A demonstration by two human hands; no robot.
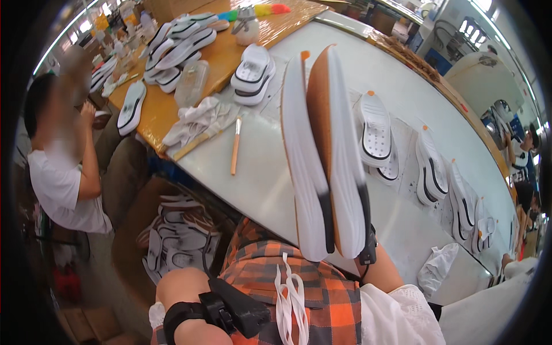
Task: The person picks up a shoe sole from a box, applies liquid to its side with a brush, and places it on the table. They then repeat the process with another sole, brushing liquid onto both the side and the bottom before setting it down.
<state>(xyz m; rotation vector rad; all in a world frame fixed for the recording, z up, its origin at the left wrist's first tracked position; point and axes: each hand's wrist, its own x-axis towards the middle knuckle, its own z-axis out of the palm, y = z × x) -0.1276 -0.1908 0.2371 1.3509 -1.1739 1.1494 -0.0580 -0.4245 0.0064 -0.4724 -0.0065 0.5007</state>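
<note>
Two long white shoe soles (305, 161) stand side by side in front of me, black toward the lower end, with brown edges and orange at one tip. My right forearm (384, 269) comes up behind their lower ends. The right hand itself is hidden behind the soles, which appear to be held in it. At the lower left my left arm (183, 287) is bent, with a black strap and device (238, 307) round it. The fingers of my left hand do not show. A brush (235, 146) with a wooden handle lies on the white table (256, 190), left of the soles.
More white soles (376, 129) stand in a row along the right. Others (184, 43) are piled on the orange-covered table (149, 115) by a plastic container (191, 83) and rag (198, 122). A box of soles (178, 238) is below. A person (63, 184) sits at left.
</note>
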